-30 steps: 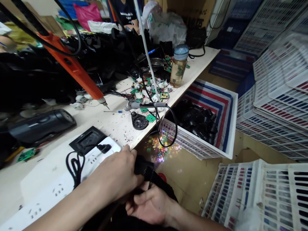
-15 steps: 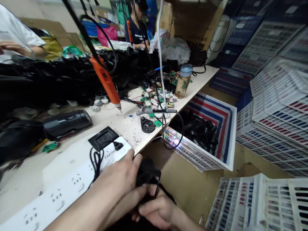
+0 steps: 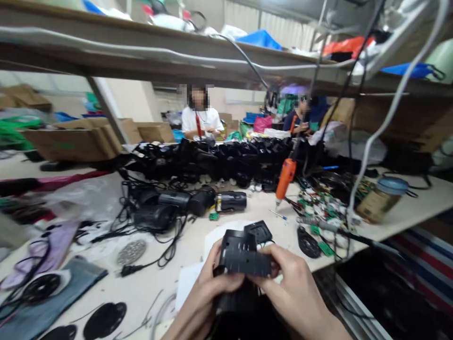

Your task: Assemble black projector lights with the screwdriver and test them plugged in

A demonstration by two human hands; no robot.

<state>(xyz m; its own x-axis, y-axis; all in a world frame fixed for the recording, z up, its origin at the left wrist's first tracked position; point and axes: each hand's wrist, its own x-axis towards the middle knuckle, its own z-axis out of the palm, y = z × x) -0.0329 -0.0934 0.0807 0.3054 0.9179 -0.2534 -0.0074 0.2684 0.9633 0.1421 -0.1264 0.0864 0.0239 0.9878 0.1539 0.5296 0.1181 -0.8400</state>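
Held up in front of me is a black plastic housing (image 3: 240, 255) with short slots in its face. My left hand (image 3: 216, 278) is closed on its left side, thumb across the lower edge. On the opposite side my right hand (image 3: 283, 274) grips it, thumb below and fingers at the upper right edge. Just behind it lies a black square frame (image 3: 260, 231). An orange electric screwdriver (image 3: 286, 178) hangs tip down beyond my hands. The underside of the housing is hidden, and dark shapes below it blend together.
Black cylindrical casings (image 3: 231, 201) and cables lie across the table's middle. Circuit boards (image 3: 327, 248) and small parts crowd the right, near a lidded jar (image 3: 382, 198). A shelf (image 3: 177, 59) spans overhead. Beyond a black heap (image 3: 219, 156) sit two people. A striped-lined crate (image 3: 417, 255) stands lower right.
The view has swung left and up, away from the stacked crates. My hands have come from beside the table edge to the front, and the black housing now shows clearly between them.
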